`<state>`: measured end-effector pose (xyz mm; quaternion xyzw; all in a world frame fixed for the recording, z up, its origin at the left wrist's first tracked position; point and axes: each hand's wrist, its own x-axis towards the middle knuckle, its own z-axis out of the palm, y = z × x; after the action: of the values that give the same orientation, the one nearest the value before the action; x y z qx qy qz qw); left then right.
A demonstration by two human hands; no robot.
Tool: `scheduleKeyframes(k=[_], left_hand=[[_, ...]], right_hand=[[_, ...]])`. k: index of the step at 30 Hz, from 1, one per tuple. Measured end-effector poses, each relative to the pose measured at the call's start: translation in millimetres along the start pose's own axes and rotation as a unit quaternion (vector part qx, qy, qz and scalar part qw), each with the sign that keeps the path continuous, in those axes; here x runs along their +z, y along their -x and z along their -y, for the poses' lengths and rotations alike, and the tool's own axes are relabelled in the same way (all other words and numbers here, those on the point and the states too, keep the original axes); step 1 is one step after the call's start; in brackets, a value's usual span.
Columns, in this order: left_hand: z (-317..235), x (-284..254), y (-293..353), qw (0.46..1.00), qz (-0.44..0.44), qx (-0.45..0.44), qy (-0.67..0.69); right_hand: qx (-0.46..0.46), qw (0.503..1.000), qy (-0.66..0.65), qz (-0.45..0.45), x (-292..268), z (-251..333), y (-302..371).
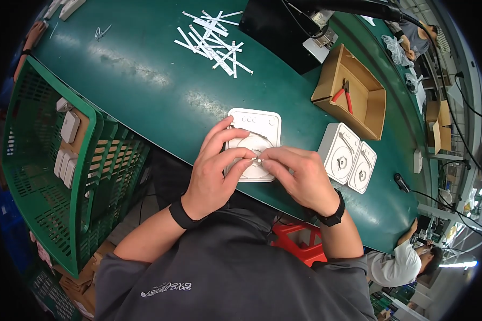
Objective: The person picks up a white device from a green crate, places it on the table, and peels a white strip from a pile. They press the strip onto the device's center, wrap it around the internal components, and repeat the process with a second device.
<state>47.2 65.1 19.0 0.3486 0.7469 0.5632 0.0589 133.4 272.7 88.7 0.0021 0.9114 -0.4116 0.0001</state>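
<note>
Pinching a small, seemingly metallic piece (257, 160) in nearly closed left hand (211, 172) and right hand (302, 174), over a white, round-cornered housing (262, 119) with circular recess (259, 143).

Red pliers (346, 90) lie in a brown box (334, 112); a green crate (91, 120) and a red stool (309, 252) stand by the table (144, 104).

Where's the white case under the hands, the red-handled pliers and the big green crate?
White case (262, 122): head view, on its upper face.
Red-handled pliers (348, 100): head view, on one red handle.
Green crate (94, 114): head view, on its rim.
</note>
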Motion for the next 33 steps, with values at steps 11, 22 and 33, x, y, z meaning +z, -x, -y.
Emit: scheduleKeyframes(k=[11, 22, 33], left_hand=[[0, -4, -4, 1.0, 0.011, 0.023, -0.011], [-1, -4, -5, 0.999, 0.009, 0.039, -0.026], [2, -3, -4, 0.999, 0.012, 0.036, -0.006]], right_hand=[[-0.075, 0.993, 0.084, 0.025, -4, 0, -16], [-0.092, 0.99, 0.099, 0.032, -7, 3, -20], [-0.144, 0.97, 0.149, 0.129, -26, 9, -33]])
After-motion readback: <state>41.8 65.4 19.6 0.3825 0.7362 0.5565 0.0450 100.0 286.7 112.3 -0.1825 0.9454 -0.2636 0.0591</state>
